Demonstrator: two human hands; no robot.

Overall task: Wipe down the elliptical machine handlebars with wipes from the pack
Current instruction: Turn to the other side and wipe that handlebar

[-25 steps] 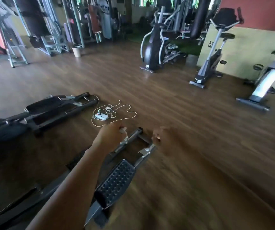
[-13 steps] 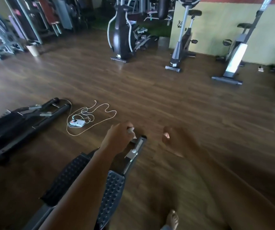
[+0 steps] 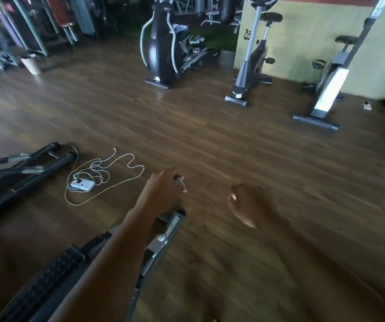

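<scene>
**WIPE HELD IN LEFT HAND; HANDLEBARS OUT OF VIEW**

The left hand (image 3: 163, 190) was closed round a crumpled white wipe (image 3: 180, 182), a corner of which protruded past the knuckles. The right hand (image 3: 250, 205) hovered near it on the right, fingers curled inward; blur prevented confirmation of whether it held anything. Both hands were above the wooden floor (image 3: 233, 140) and appeared to touch no part of the machine. Below the left forearm lay the near elliptical's foot pedal (image 3: 47, 282) and its metal rail (image 3: 171, 228), long axis running away from the person toward the left hand, which was the nearer to the rail end. Neither this machine's handlebars nor the pack appeared in view. The handlebars probably lay outside the frame, so the next move called for turning toward them
</scene>
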